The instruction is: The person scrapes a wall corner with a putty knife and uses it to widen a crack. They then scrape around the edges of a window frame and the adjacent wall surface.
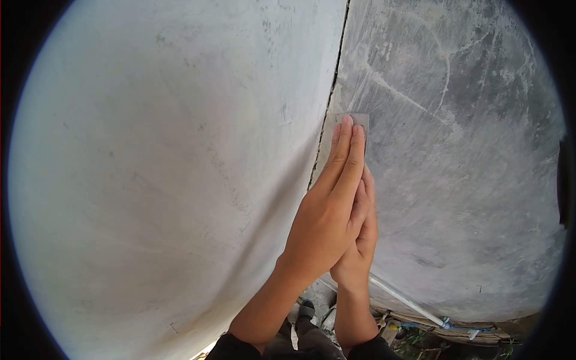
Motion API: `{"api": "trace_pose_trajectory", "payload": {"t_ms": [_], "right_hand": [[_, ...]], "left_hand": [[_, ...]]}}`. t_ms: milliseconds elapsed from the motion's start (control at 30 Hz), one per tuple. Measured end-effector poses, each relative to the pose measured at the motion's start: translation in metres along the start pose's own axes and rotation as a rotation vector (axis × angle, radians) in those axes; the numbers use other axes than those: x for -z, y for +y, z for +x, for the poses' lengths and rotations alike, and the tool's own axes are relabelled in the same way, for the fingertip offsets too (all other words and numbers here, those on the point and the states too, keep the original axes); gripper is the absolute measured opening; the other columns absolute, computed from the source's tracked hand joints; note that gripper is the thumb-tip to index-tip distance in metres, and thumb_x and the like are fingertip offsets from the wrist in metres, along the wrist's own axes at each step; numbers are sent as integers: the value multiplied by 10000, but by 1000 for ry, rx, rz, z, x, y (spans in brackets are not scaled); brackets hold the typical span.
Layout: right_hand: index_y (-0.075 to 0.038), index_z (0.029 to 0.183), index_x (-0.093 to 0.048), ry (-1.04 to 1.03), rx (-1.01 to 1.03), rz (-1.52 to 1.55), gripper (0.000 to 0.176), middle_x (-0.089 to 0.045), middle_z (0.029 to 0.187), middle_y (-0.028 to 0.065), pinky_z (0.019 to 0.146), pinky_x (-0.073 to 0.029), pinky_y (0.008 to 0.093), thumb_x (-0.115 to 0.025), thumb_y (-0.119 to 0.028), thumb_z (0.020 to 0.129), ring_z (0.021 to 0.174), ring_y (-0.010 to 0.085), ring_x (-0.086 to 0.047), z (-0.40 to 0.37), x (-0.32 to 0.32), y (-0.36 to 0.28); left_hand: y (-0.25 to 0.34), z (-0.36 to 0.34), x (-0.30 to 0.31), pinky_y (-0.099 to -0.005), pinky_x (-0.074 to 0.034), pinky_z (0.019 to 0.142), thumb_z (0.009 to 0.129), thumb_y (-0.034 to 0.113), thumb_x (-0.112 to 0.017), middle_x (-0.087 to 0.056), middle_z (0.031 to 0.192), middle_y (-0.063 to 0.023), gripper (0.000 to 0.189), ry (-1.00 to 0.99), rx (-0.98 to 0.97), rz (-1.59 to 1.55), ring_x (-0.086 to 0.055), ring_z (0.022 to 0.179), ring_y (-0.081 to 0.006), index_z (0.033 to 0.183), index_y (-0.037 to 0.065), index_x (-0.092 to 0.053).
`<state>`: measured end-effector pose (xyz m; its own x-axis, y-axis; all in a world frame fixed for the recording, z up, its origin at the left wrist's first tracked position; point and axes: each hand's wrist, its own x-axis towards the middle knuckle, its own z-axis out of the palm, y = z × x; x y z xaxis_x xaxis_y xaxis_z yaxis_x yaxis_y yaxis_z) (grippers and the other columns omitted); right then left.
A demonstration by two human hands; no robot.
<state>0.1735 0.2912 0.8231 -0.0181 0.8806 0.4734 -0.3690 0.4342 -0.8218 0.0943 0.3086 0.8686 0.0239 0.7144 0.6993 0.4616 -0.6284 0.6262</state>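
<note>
Against the grey wall, close to the corner crack, lies a thin rectangular grey scraper blade (358,117). My left hand (324,207) rests over it, fingers stretched out together and fingertips pressed flat on the blade. Under and to the right of it is my right hand (362,240), its fingers curled around the lower part of the scraper, which is mostly hidden by both hands. The blade's upper edge shows just beyond the left fingertips.
A smooth pale wall (162,150) meets the mottled grey wall (468,180) along a dark vertical crack (340,54). A white pipe (414,304) runs low along the grey wall. Rubble, plants and my sandalled foot (306,309) show below.
</note>
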Motion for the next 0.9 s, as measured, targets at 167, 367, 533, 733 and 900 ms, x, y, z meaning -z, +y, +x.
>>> {"api": "trace_pose_trajectory", "payload": {"t_ms": [167, 367, 533, 733, 900], "right_hand": [[45, 1602, -228, -5, 81, -175, 605, -394, 1595, 213, 1092, -457, 365, -480, -94, 1070, 1359, 264, -527, -1, 4, 1], [44, 1602, -235, 0, 150, -234, 602, -391, 1598, 202, 1073, -461, 348, -481, -110, 1074, 1320, 236, -542, 0, 3, 7], [41, 1604, -235, 4, 107, -152, 607, -394, 1597, 195, 1071, -458, 341, -486, -104, 1071, 1301, 215, -544, 13, -10, 0], [24, 1609, -245, 16, 117, -144, 617, -407, 1595, 166, 1041, -464, 318, -497, -87, 1057, 1281, 184, -540, 15, -11, 0], [14, 1612, -245, 11, 107, -165, 615, -411, 1595, 159, 1043, -452, 303, -494, -104, 1063, 1261, 171, -546, 15, -11, -4]], "left_hand": [[-1, 2, -3, -335, -580, 925, 930, -8, -585, -333, 1651, -187, 689, 31, -59, 102, -481, 1424, -356, 1583, 46, -369], [-1, 0, 2, -419, -455, 1133, 957, 25, -574, -293, 1660, -199, 695, -44, -33, 18, -370, 1487, -381, 1598, 23, -306], [-3, 16, 13, -432, -410, 1183, 961, 38, -577, -246, 1675, -206, 725, -53, -62, -2, -301, 1521, -385, 1610, 10, -256], [-1, 17, 7, -408, -546, 1021, 924, -6, -594, -370, 1627, -199, 686, 50, -107, 63, -458, 1432, -385, 1572, 19, -371], [4, 21, 15, -393, -544, 1023, 928, 6, -596, -365, 1629, -200, 689, 21, -55, 47, -471, 1427, -365, 1578, 34, -368]]}}
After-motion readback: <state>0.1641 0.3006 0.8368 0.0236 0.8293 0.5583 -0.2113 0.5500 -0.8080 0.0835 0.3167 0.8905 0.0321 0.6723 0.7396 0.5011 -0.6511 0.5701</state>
